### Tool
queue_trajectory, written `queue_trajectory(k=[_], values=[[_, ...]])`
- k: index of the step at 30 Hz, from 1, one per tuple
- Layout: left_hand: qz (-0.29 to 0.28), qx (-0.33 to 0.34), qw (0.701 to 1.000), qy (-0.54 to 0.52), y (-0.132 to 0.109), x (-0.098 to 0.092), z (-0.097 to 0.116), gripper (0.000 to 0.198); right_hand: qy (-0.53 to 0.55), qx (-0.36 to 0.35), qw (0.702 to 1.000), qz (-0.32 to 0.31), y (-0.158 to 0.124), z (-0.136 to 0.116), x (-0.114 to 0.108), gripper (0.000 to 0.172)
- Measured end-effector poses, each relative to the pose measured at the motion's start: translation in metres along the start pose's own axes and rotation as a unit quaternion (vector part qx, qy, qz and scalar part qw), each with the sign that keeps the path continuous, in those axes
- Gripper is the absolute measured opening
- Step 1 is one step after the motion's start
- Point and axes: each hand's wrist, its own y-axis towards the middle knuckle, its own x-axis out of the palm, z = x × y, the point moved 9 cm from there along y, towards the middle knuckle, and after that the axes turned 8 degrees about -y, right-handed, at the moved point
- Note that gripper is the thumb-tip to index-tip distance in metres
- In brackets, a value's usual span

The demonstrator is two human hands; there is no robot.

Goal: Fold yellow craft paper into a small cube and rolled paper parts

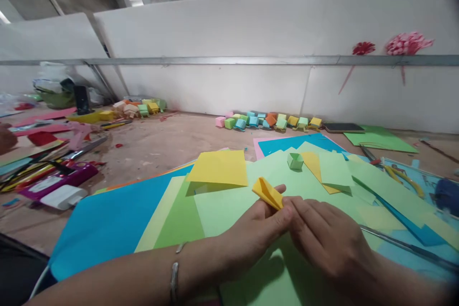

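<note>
My left hand [251, 234] and my right hand [326, 239] meet over light green sheets [229, 205]. Both pinch a small folded yellow paper piece [268, 192] that sticks up and to the left from my fingertips. My left wrist wears a thin metal bangle [174, 275]. Just behind lie a folded yellow sheet [218, 168] and a small green paper box [295, 160].
Blue paper [107, 222] spreads at the left. A row of small coloured paper boxes [268, 122] lines the white wall, with more of these boxes [139, 107] at the far left. Pens, a purple case [59, 181] and scraps crowd the left. A ruler [405, 248] lies at the right.
</note>
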Motion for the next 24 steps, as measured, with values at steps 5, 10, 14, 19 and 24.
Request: queue_trajectory(k=[5,10,14,19,24], values=[[0.013,0.044,0.993,0.112,0.0,-0.011,0.011,0.057,0.053,-0.02,0.997,-0.042,-0.002,-0.011,0.009,0.028],[-0.022,0.121,0.948,0.292,0.002,-0.003,0.037,0.036,0.148,0.062,0.987,0.0,0.001,0.015,0.001,0.024],[-0.063,0.136,0.901,0.407,-0.006,0.015,0.044,0.021,0.17,0.169,0.97,0.047,0.001,0.043,-0.013,0.025],[-0.087,0.128,0.872,0.464,-0.017,0.029,0.047,0.016,0.18,0.17,0.968,0.043,0.002,0.043,-0.018,0.028],[-0.093,0.159,0.854,0.487,-0.018,0.03,0.049,0.019,0.2,0.114,0.973,0.035,0.003,0.032,-0.02,0.031]])
